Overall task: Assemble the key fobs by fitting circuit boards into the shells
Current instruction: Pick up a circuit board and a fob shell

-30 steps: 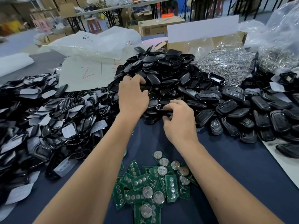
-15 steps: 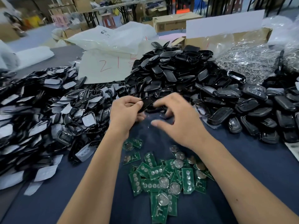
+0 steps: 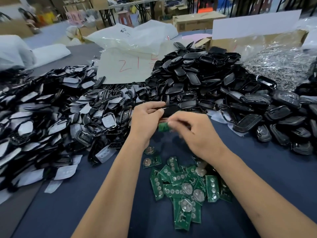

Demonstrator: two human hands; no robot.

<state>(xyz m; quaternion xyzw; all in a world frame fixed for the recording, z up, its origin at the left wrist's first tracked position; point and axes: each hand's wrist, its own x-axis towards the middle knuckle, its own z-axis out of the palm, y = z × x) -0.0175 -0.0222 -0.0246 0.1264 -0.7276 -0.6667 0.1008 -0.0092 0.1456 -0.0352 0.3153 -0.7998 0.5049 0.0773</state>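
Fingers of the left hand are curled round a black shell, pinching it at its left end. Its long axis runs roughly left to right, tilted up toward the far right, where its free end points at the shell heap. It is glossy, dark and rounded; which face is up cannot be told.

Right hand fingers are bent, their tips pinching a small green circuit board just below the shell and touching or nearly touching it. Motion blur hides the board's orientation and surface detail.

Both parts are held above the dark blue table cloth, on the near side of the shell heap. Nearer still lies a loose cluster of green circuit boards, several carrying round silver coin cells. Left of the shell heap spreads a pile of black frames with pale button pads. Right of the heap sits a clear bag of small metal parts.
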